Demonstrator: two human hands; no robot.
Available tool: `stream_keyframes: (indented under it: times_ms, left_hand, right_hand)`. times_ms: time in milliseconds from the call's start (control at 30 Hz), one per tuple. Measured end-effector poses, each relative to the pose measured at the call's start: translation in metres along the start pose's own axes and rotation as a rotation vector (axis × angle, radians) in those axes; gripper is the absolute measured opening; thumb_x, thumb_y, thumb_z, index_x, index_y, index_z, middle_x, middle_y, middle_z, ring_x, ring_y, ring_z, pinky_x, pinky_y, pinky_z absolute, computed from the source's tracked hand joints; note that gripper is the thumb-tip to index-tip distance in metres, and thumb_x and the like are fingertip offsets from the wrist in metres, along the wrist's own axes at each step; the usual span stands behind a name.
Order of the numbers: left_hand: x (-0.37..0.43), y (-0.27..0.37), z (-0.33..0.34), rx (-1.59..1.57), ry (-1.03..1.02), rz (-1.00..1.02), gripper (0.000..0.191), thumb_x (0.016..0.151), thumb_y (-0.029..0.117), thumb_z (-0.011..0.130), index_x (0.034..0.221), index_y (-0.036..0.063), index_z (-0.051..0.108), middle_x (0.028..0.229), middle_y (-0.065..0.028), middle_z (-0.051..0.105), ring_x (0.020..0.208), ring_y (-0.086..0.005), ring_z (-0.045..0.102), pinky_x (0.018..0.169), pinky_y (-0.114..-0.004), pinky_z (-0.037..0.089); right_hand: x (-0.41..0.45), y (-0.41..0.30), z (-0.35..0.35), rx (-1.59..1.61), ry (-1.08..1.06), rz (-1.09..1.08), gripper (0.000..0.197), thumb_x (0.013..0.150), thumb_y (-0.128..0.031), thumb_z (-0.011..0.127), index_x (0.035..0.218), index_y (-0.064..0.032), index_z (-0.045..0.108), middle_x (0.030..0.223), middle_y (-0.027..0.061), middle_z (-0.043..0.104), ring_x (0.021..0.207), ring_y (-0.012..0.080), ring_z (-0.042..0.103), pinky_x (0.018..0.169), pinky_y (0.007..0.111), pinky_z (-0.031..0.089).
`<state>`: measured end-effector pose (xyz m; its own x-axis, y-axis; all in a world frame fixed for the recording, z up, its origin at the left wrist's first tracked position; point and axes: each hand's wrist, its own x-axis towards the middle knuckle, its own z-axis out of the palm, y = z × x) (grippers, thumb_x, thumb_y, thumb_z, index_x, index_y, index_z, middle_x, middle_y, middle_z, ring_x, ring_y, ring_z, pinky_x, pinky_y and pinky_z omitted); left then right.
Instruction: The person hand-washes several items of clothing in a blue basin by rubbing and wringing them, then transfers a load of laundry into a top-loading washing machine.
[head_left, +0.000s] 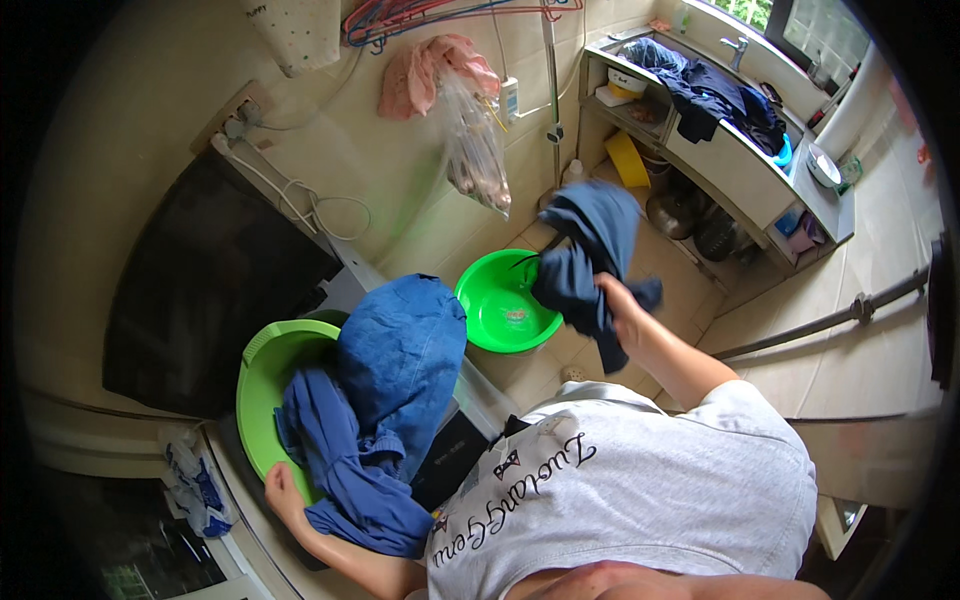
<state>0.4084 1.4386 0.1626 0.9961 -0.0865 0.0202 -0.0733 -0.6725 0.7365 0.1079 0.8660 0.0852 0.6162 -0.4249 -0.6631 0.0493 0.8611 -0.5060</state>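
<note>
My right hand (622, 311) grips a bunched dark navy garment (581, 255), blurred and hanging just beside and partly over a bright green basin (495, 337). With my left hand (283, 491) I hold the near rim of a light green plastic tub (259, 382). A crumpled blue garment (322, 420) lies in this tub and drapes over its edge. Beside it a larger denim-blue cloth (401, 337) bulges over the tub's right side. The tub rests on a machine with a dark panel (450, 457), its raised black lid (210, 300) behind.
A sink counter (735, 172) at the upper right carries a heap of dark clothes (720, 97); pots stand beneath. A clear plastic bag (476, 150) and pink cloth (435, 75) hang on the wall. A metal pole (553, 97) stands near the corner. Cables (315, 210) loop by the lid.
</note>
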Motion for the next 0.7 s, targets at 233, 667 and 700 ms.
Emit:
stream_keyframes:
  times_ms: [233, 667, 700]
  left_hand:
    - [-0.076, 0.088, 0.024, -0.136, 0.223, 0.025, 0.043, 0.086, 0.026, 0.06, 0.118, -0.0021, 0.052, 0.113, -0.0143, 0.057, 0.104, -0.0214, 0.053, 0.091, -0.029, 0.039]
    - [-0.169, 0.153, 0.088, 0.587, 0.327, -0.314, 0.099, 0.051, 0.045, 0.081, 0.133, 0.0146, 0.035, 0.137, -0.0198, 0.03, 0.128, -0.038, 0.025, 0.098, -0.058, 0.026]
    - [-0.176, 0.135, 0.082, 0.591, 0.341, -0.334, 0.099, 0.051, 0.045, 0.081, 0.133, 0.0146, 0.035, 0.137, -0.0198, 0.03, 0.128, -0.038, 0.025, 0.098, -0.058, 0.026]
  right_hand:
    - [0.025, -0.107, -0.081, -0.186, 0.334, -0.261, 0.013, 0.074, -0.017, 0.062, 0.067, -0.0078, 0.056, 0.062, 0.0047, 0.055, 0.06, 0.0188, 0.057, 0.058, 0.032, 0.05]
    - [0.071, -0.234, 0.038, -0.85, -0.368, -0.814, 0.037, 0.087, -0.024, 0.059, 0.117, -0.002, 0.054, 0.102, 0.007, 0.06, 0.085, 0.0128, 0.057, 0.073, 0.026, 0.047]
    - [0.073, -0.184, 0.058, -0.859, -0.229, -0.669, 0.041, 0.086, -0.024, 0.059, 0.12, -0.0016, 0.052, 0.097, 0.0055, 0.06, 0.077, 0.0106, 0.054, 0.066, 0.024, 0.046]
